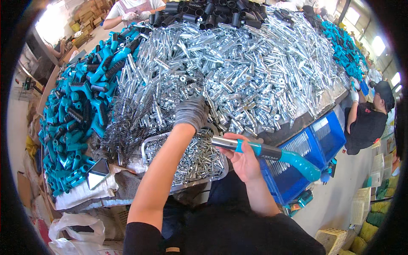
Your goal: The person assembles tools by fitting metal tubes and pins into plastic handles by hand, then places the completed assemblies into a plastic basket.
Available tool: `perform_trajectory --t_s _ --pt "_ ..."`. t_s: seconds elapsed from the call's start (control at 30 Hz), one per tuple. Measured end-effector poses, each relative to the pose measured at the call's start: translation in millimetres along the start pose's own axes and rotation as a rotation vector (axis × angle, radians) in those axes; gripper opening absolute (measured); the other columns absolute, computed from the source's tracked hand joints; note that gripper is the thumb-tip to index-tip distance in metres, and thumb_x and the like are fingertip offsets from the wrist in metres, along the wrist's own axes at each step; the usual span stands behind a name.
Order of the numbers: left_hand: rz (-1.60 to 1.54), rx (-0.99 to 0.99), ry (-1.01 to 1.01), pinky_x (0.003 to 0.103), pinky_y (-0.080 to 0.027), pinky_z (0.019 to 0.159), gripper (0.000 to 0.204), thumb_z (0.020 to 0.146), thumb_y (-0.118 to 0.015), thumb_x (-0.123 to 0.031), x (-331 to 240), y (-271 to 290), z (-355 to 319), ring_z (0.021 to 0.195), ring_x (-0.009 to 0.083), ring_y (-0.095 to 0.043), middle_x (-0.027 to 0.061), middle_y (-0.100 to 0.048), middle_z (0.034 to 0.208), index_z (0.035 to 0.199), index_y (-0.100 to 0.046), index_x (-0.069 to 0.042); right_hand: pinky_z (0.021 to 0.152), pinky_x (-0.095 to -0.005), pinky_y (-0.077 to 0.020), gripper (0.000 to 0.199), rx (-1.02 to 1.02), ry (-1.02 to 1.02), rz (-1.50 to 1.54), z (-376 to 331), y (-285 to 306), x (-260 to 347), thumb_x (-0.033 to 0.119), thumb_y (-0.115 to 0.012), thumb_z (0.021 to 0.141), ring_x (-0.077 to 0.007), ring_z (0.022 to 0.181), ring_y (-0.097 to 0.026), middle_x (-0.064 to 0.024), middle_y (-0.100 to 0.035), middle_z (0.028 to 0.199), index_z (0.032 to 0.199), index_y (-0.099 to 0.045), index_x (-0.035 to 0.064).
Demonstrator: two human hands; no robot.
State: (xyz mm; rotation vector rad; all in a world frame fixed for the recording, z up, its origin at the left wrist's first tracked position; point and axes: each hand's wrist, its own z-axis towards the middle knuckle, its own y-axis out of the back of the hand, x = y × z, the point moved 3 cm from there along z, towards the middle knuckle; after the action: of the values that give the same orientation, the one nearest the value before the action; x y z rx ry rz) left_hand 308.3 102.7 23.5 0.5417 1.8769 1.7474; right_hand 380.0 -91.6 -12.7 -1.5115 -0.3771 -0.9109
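Observation:
My right hand point(245, 166), bare, is closed around a teal-and-black tool handle point(272, 151) with a shiny metal tube at its left end. The handle's curved teal end points to the lower right. My left hand point(191, 112), in a grey striped knit glove, reaches into the near side of a large heap of silver metal parts point(238, 63). Its fingers are hidden, so what they hold, if anything, does not show. Just below it, a metal tray point(224, 172) full of small pins sits at the table's near edge, partly behind my left forearm.
Teal handles point(76, 123) are heaped at the left, beside dark springs point(127, 121). Black tubes point(212, 12) lie at the far side. Blue bins point(316, 163) with metal rods stand right. A person point(369, 119) works at the right, another point(131, 10) at the far left.

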Motion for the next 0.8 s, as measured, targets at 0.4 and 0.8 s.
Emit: perform_trajectory --t_s 0.4,0.8 --pt "-0.435 -0.138 -0.080 0.039 -0.050 0.075 0.030 0.093 -0.051 -0.029 33.5 34.7 -86.5 0.086 0.0323 -0.064 0.0186 -0.065 0.092 0.097 -0.061 -0.001 0.092 -0.0360 -0.0498 0.033 -0.068 0.106 -0.157 -7.4 24.9 20.5 0.012 -0.053 0.092 -0.0280 0.107 -0.059 -0.0170 -0.056 0.119 0.120 -0.049 -0.0031" --pt "-0.853 -0.248 -0.141 0.034 -0.046 0.069 0.023 0.096 -0.049 -0.022 47.0 12.8 -171.5 0.073 0.0219 -0.056 0.0112 -0.060 0.084 0.099 -0.057 -0.001 0.078 -0.0295 -0.0535 0.029 0.086 -0.075 -0.171 -13.3 -22.0 -8.6 0.003 -0.065 0.081 -0.0175 0.084 -0.065 -0.0158 -0.066 0.099 0.108 -0.059 -0.0055"
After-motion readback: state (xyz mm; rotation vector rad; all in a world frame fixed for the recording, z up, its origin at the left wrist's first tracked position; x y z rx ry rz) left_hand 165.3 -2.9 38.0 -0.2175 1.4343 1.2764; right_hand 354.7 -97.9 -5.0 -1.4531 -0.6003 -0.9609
